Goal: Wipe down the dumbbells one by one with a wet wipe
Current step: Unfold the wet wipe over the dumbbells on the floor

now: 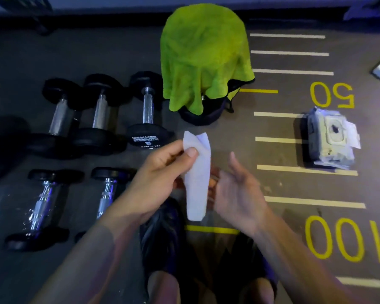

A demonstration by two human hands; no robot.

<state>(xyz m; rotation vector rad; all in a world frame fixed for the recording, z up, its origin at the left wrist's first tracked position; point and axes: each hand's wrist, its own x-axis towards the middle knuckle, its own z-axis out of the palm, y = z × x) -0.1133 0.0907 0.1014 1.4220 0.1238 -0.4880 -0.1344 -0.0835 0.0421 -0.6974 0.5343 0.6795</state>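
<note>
Step looks like wipe prep: sheet is out of the pack, no dumbbell touched yet. Left of the fingers, five dumbbells lie on the gym floor (123, 53) in two rows: far row of three, the rightmost one (148, 110) with its near head just beyond the left knuckles; near row of two, the right one (106, 194) partly hidden behind the left forearm. Left hand (160, 172) is raised palm-inward, thumb and curled fingers pinching the wet wipe (197, 174) near its top edge; the sheet hangs down folded lengthwise, between both hands, above the knees. Right hand (235, 189) sits just right of the wipe, palm turned toward it, fingers straight and loose, gripping nothing; fingertips seem to be at the sheet's edge, but actual contact is blurred. Beyond the fingertips: green towel (202, 55) draped over a dark bag (203, 116). Well right of the right hand: wet wipe pack (331, 141), flap up. Next move, my read: bunch or fold the wipe into the palm, then reach left to the nearest dumbbell and wrap the handle first.
</note>
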